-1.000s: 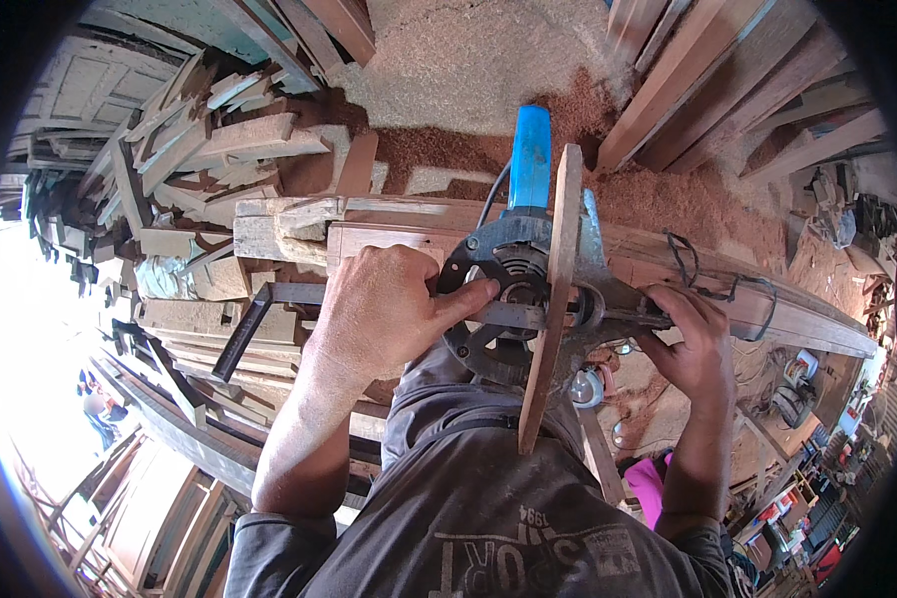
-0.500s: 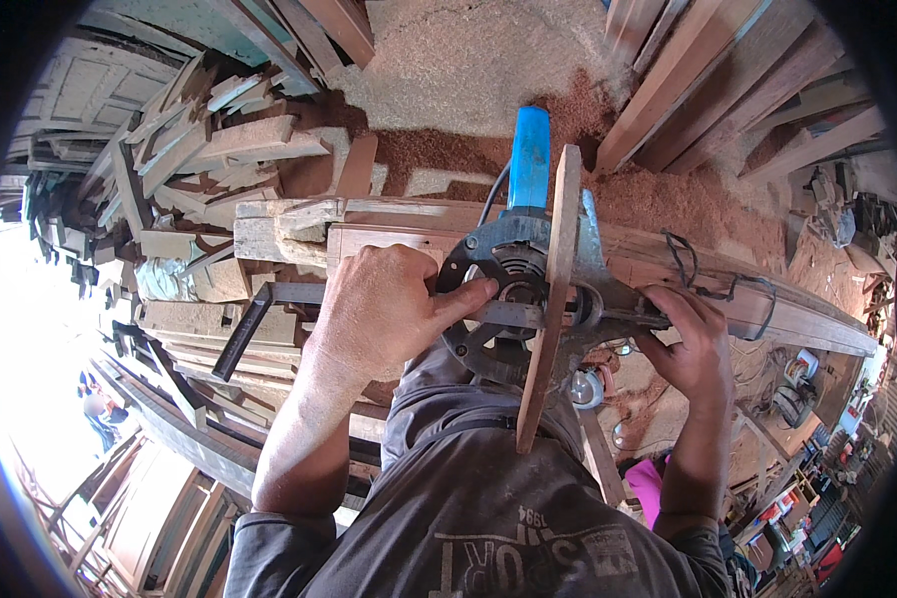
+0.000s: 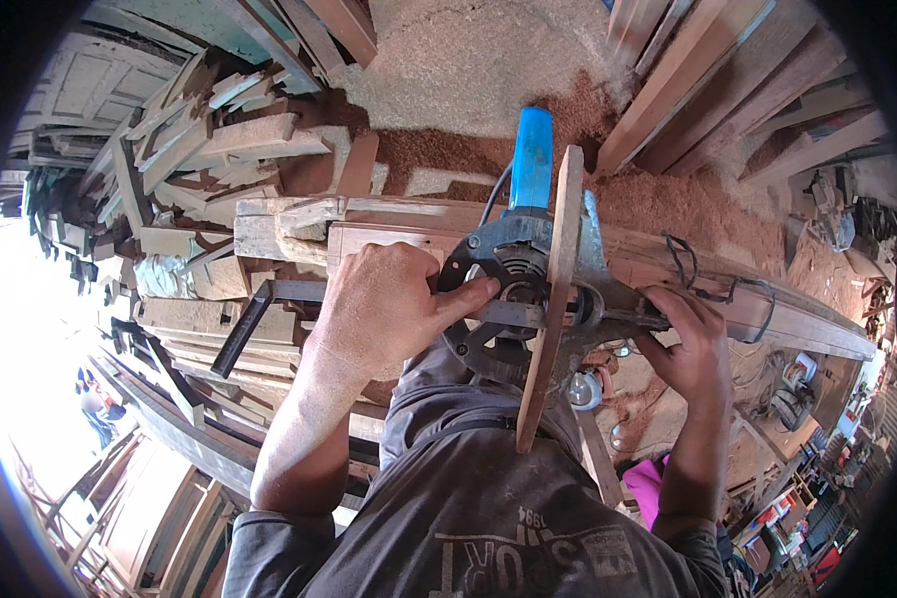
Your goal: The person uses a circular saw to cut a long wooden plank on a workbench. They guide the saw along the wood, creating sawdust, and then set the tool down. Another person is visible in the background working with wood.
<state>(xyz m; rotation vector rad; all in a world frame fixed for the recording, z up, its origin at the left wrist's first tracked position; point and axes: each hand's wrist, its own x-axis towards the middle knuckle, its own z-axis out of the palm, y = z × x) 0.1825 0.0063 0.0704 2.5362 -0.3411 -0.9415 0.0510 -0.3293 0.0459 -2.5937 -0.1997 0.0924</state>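
Observation:
In the head view, my left hand (image 3: 389, 314) is closed on a metal square (image 3: 297, 291) with a black stock, its thumb pressing against the round black base (image 3: 468, 334) of a power tool with a blue handle (image 3: 531, 149). The square's blade crosses that base. A narrow wooden strip (image 3: 553, 309) stands across the tool from top to bottom of it. My right hand (image 3: 683, 339) is closed on the dusty metal right part of the tool (image 3: 613, 311). The tool is over my lap, beside a long timber beam (image 3: 777, 309) with a black cord.
Offcuts and boards (image 3: 219, 140) are heaped at left; long planks (image 3: 683, 85) lean at upper right. Sawdust covers the floor (image 3: 488, 50). Other tools (image 3: 792, 399) and a pink cloth (image 3: 643, 478) lie at lower right. A person (image 3: 100, 409) is in bright light at far left.
The lower end of the wooden strip has shifted very slightly left. My two hands stay in the same places on the square and tool.

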